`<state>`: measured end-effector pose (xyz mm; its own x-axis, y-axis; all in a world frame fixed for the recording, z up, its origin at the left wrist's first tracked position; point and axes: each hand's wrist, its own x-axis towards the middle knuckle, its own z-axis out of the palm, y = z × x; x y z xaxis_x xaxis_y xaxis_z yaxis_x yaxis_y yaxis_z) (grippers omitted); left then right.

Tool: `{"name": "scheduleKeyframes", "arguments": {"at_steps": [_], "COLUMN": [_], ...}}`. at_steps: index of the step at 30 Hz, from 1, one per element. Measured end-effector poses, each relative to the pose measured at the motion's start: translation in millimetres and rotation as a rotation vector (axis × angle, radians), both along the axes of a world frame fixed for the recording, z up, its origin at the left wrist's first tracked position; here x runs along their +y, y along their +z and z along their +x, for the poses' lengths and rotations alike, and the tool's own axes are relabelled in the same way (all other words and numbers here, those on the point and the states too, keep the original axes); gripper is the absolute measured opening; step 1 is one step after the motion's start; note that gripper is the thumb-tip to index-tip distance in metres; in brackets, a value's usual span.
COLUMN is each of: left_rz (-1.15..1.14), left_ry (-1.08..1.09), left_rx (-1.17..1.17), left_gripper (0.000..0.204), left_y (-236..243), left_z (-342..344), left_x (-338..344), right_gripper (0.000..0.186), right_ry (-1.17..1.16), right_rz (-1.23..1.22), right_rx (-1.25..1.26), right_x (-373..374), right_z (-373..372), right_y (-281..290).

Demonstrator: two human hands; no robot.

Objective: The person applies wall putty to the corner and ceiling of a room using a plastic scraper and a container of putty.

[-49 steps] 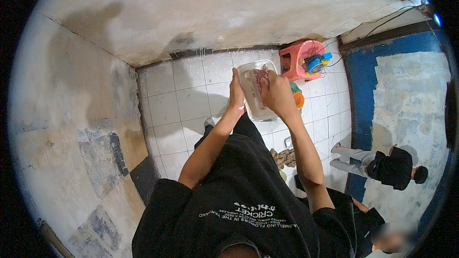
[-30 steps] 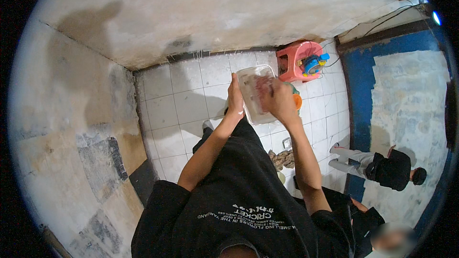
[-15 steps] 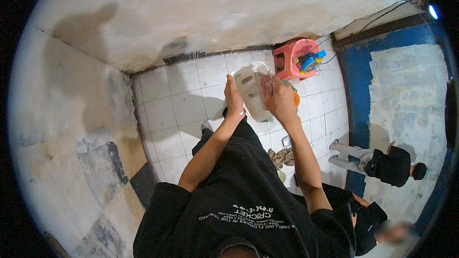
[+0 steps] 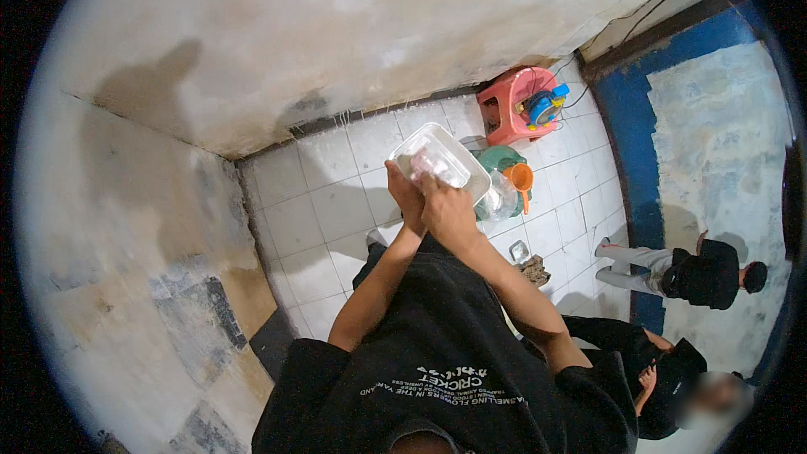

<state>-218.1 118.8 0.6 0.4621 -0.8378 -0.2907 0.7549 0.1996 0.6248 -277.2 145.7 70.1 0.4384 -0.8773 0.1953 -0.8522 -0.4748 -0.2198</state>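
My left hand (image 4: 405, 195) grips the near left side of a white rectangular plastic tub (image 4: 471, 166), holding it tilted above the floor. With bent fingers, my right hand (image 4: 450, 217) reaches over the tub's near edge and presses a crumpled pinkish-white cloth (image 4: 423, 163) against the inside. My right fingertips are partly hidden by the cloth. My two hands are close together, wrists nearly touching.
Right of the tub, an orange dipper (image 4: 519, 176) sits by a clear bowl (image 4: 498, 197) and a green basin (image 4: 502, 156). Behind stands a pink stool (image 4: 503, 113) bearing a blue-and-yellow device (image 4: 545, 108). A brown rag (image 4: 535, 271) lies on the floor. Two people (image 4: 706, 273) are at right.
My right hand has moved left and nearer, taking the cloth from the tub's right side into it. The tub has turned, and the dipper and bowl now show beside it.
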Motion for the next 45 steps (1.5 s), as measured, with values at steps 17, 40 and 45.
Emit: {"name": "scheduleKeyframes", "arguments": {"at_steps": [17,40,45], "left_rz": [0.113,0.117,0.196], "left_ry": [-0.131,-0.520,-0.450], "left_rx": [0.147,-0.111,0.029], "left_gripper": [0.049,0.051,0.050], "left_y": [0,36,38], "left_z": [13,30,38], "left_x": [-1,-17,-19], "right_gripper": [0.022,0.015,0.020], "right_ry": [0.091,0.126,0.191], "right_rz": [0.201,0.237,0.195], "right_rx": [-0.180,-0.291,-0.292], "right_x": [-54,-84,-70], "right_z": [-25,-68,-63], "right_y": [53,96,86]}}
